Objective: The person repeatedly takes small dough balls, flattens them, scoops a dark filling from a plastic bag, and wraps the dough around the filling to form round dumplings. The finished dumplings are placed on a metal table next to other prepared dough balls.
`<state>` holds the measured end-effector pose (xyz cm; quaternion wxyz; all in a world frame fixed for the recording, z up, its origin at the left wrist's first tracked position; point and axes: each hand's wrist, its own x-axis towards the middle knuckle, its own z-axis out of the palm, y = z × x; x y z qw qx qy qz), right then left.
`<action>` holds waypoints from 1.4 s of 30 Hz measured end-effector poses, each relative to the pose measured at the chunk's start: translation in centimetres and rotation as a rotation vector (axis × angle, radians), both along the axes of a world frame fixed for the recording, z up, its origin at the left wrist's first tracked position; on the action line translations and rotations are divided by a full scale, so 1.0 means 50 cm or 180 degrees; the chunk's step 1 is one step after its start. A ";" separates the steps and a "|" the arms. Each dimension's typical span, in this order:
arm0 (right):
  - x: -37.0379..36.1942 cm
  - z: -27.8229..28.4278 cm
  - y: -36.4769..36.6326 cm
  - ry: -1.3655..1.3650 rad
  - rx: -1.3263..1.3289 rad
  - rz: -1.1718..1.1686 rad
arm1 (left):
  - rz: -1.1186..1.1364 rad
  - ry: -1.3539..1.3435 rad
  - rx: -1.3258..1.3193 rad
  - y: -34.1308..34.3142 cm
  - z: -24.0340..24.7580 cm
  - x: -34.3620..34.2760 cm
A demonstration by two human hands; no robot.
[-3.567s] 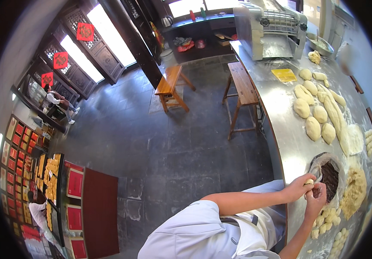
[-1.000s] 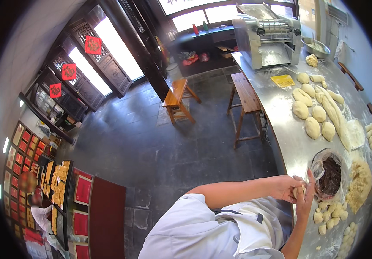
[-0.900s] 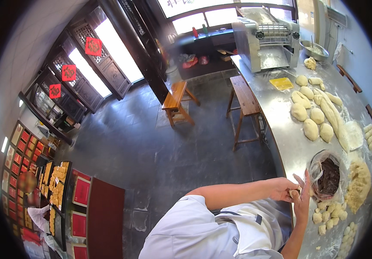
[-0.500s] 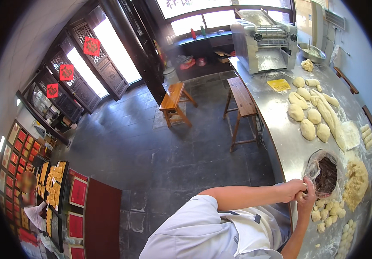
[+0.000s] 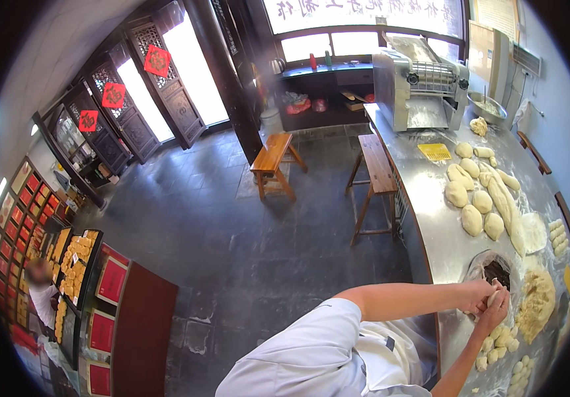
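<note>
My left hand [image 5: 477, 296] and my right hand [image 5: 496, 309] meet at the near edge of a bowl of dark filling [image 5: 496, 270] lined with clear plastic. Closed fingers on both hands surround a small pale piece of dough [image 5: 493, 299], mostly hidden by them. Just below my right hand lies a heap of small dough pieces [image 5: 498, 345]. A large crumbly yellowish mass [image 5: 537, 294] sits to the right of the bowl.
Round dough balls [image 5: 471, 220] and a long dough strip [image 5: 504, 208] lie farther up the floury metal table [image 5: 444, 228]. A dough-rolling machine [image 5: 424, 86] stands at the far end, beside a yellow scraper [image 5: 434, 152]. Wooden benches [image 5: 379, 165] stand left. Another person [image 5: 41, 291] is at the pastry counter.
Both hands have moved right and now cover the near part of the bowl. The view has shifted a little. The other person at the counter has straightened up.
</note>
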<state>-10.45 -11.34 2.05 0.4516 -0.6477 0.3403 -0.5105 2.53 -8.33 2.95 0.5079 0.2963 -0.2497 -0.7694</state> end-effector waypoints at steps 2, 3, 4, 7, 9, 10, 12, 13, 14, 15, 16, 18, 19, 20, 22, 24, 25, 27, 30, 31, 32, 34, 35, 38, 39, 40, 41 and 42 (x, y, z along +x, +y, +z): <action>0.001 0.005 0.004 0.0135 -0.0107 0.0042 | 0.0492 -0.0237 0.0138 -0.035 -0.051 -0.042; -0.011 -0.003 -0.001 0.0119 -0.0170 0.0062 | 0.0528 -0.0239 0.0014 -0.023 -0.036 -0.052; -0.023 -0.010 -0.007 0.0103 -0.0236 0.0086 | 0.0568 -0.0239 -0.0113 -0.002 -0.025 -0.061; -0.027 0.037 0.046 -0.0710 0.0541 0.0920 | 0.0437 -0.0190 -0.0171 0.021 -0.036 -0.038; -0.037 0.071 0.080 -0.0743 0.0726 0.1147 | 0.0239 -0.0247 -0.0177 0.025 -0.042 -0.040; -0.042 0.072 0.087 -0.0383 0.0524 0.1024 | 0.0178 -0.0337 -0.0182 0.032 -0.046 -0.049; -0.063 0.049 0.070 0.0197 0.0245 0.0853 | 0.0111 -0.0580 -0.0149 0.050 -0.018 -0.071; -0.077 0.022 0.060 0.0103 0.0307 0.0593 | 0.0045 -0.0797 -0.0214 0.051 -0.008 -0.077; -0.076 0.013 0.065 0.0005 0.0398 0.0365 | 0.0007 -0.1016 -0.0245 0.057 -0.004 -0.077; -0.077 0.006 0.066 -0.0093 0.0488 0.0134 | -0.0033 -0.1237 -0.0278 0.063 0.001 -0.079; -0.071 -0.001 0.066 0.0029 0.0371 -0.0270 | -0.0026 -0.1110 -0.0233 0.068 0.011 -0.087; -0.078 -0.026 0.050 -0.0238 0.0621 -0.0308 | 0.0358 -0.0781 -0.0489 0.080 -0.002 -0.103; -0.082 -0.039 0.041 -0.0375 0.0736 -0.0336 | 0.0544 -0.0617 -0.0627 0.084 -0.009 -0.111; -0.074 -0.023 0.049 -0.0172 0.0566 -0.0180 | 0.0530 -0.0557 -0.0620 0.080 -0.028 -0.109; -0.048 0.055 0.080 0.0247 0.0231 0.0119 | 0.0487 -0.0416 -0.0601 0.060 -0.074 -0.098; -0.068 0.066 0.076 -0.0214 0.0519 0.0672 | 0.0210 -0.0490 -0.0644 0.060 -0.048 -0.075; -0.085 0.070 0.078 -0.0450 0.0679 0.0912 | 0.0038 -0.0516 -0.0647 0.069 -0.023 -0.057; -0.072 0.109 0.095 0.0472 0.0226 0.0915 | -0.0121 -0.0395 -0.0536 0.076 -0.027 -0.053; -0.078 0.030 0.078 0.0626 0.0531 0.0156 | -0.0052 -0.0710 -0.0175 0.077 -0.065 -0.070; -0.124 -0.053 0.040 0.1560 -0.0491 -0.0022 | -0.0096 -0.0765 -0.0161 0.076 -0.059 -0.075; -0.116 -0.065 0.040 0.1569 -0.0372 -0.0243 | -0.0086 -0.0859 -0.0249 0.089 -0.045 -0.067; -0.045 -0.019 0.054 0.1061 0.0032 -0.0449 | -0.0003 -0.0826 -0.0564 0.096 0.002 -0.022; -0.013 0.009 0.059 0.0808 0.0138 -0.0353 | 0.0098 -0.0637 -0.0633 0.110 0.018 -0.008; 0.021 0.086 0.078 0.0410 0.0506 0.0458 | 0.0371 -0.0116 -0.0286 0.121 0.003 0.022; 0.007 0.092 0.080 -0.0115 0.0852 0.0885 | 0.0477 -0.0385 -0.0156 0.123 -0.002 0.025; -0.011 0.100 0.088 -0.0295 0.1041 0.0980 | 0.0401 -0.0160 -0.0236 0.126 -0.003 0.024; -0.005 0.114 0.080 -0.0119 0.1186 0.0910 | 0.0144 -0.0099 -0.0251 0.095 -0.013 0.058; 0.004 0.115 0.075 0.0038 0.1404 0.0890 | 0.0023 -0.0139 -0.0252 0.099 -0.009 0.066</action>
